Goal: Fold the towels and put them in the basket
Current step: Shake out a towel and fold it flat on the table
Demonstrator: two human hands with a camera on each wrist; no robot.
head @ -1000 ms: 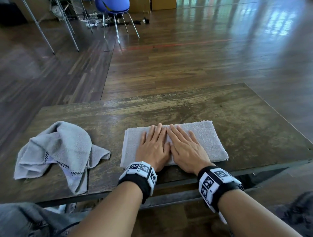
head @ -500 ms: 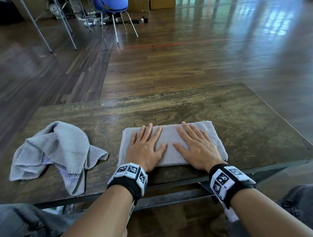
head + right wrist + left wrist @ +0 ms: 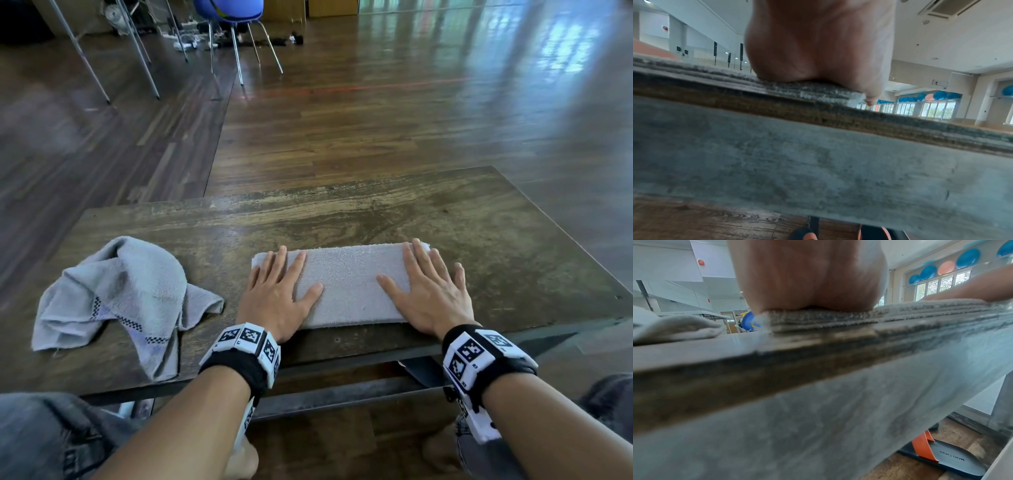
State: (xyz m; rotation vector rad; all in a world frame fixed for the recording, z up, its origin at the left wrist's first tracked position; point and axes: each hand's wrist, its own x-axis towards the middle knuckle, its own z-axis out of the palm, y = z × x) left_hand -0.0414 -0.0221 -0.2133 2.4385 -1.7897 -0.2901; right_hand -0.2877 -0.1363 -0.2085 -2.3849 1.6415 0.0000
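A grey towel folded into a long strip [image 3: 349,284] lies near the front edge of the wooden table [image 3: 376,216]. My left hand [image 3: 277,291] presses flat on its left end, fingers straight and spread. On the strip's right end my right hand [image 3: 428,291] lies flat the same way. In the left wrist view the heel of the left hand [image 3: 807,280] sits on the stacked towel layers [image 3: 818,319]. The right wrist view has the right hand [image 3: 818,45] on the towel's edge [image 3: 797,91]. A second grey towel [image 3: 116,301] lies crumpled at the table's left. No basket is in view.
Beyond the table is wooden floor, with a blue chair [image 3: 233,20] and metal legs [image 3: 137,51] at the far left. A sandal [image 3: 945,457] lies on the floor under the table. My knees are at the table's near edge.
Both hands have slid apart along the folded towel, from touching at its middle to its two ends, staying flat on it. The crumpled towel has not moved.
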